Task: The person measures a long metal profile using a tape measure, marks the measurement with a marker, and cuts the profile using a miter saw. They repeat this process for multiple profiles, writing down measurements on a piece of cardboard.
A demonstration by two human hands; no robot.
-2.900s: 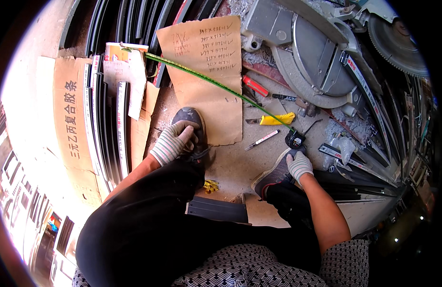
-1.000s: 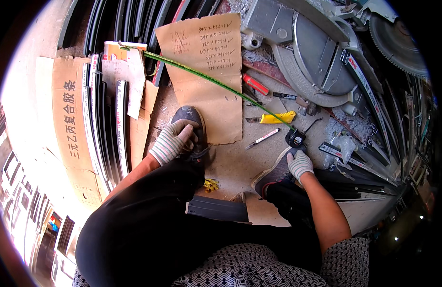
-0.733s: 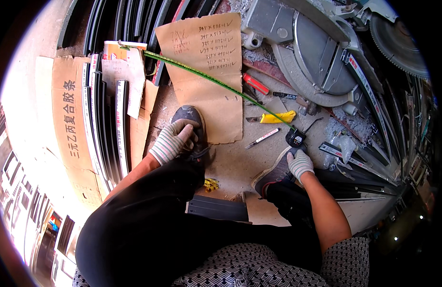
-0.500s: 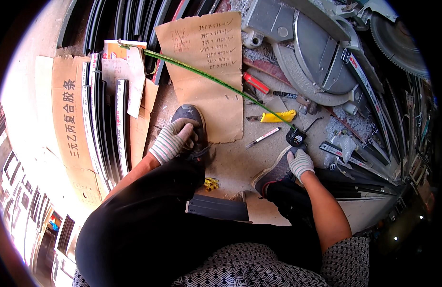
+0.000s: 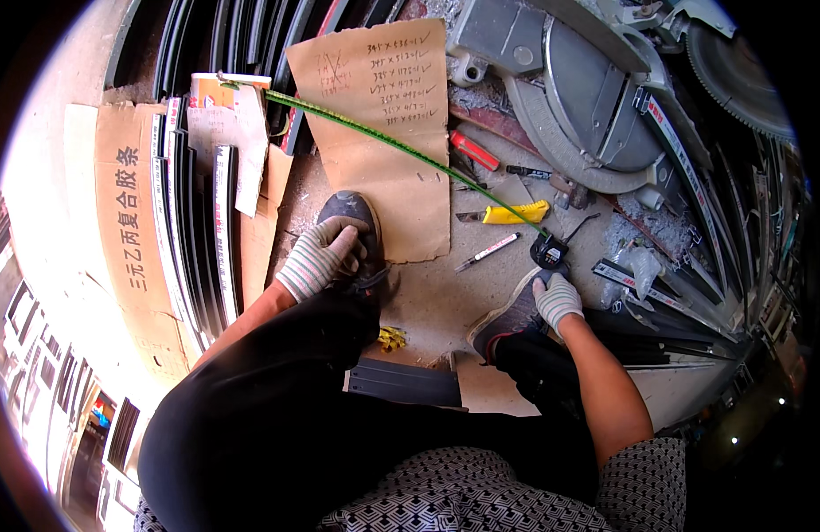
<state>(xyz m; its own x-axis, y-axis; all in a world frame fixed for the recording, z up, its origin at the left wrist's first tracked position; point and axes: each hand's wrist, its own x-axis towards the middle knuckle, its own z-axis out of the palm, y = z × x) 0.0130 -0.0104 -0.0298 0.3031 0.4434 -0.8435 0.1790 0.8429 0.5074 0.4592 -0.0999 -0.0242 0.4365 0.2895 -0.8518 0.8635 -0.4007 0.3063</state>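
Observation:
Both my hands wear pale gloves with striped cuffs. My left hand [image 5: 320,259] is curled closed beside the dark left shoe [image 5: 351,211]; what its fingers hold, if anything, is hidden. My right hand [image 5: 557,300] is closed over the right shoe [image 5: 507,315], thumb on top, its other fingers mostly out of sight. Just beyond it sits a black tape measure [image 5: 547,251], its green blade [image 5: 374,133] pulled out to the far left across a creased brown sheet [image 5: 401,208] with handwriting. Near the blade lie a yellow utility knife [image 5: 516,213] and a white marker pen [image 5: 488,252].
A grey mitre saw [image 5: 596,97] with a round toothed blade [image 5: 738,75] stands far right, among metal shavings. Black and silver profile strips [image 5: 184,204] lie on cardboard [image 5: 131,239] at the left. A red-handled tool [image 5: 475,151] rests near the saw. More strips [image 5: 685,177] crowd the right side.

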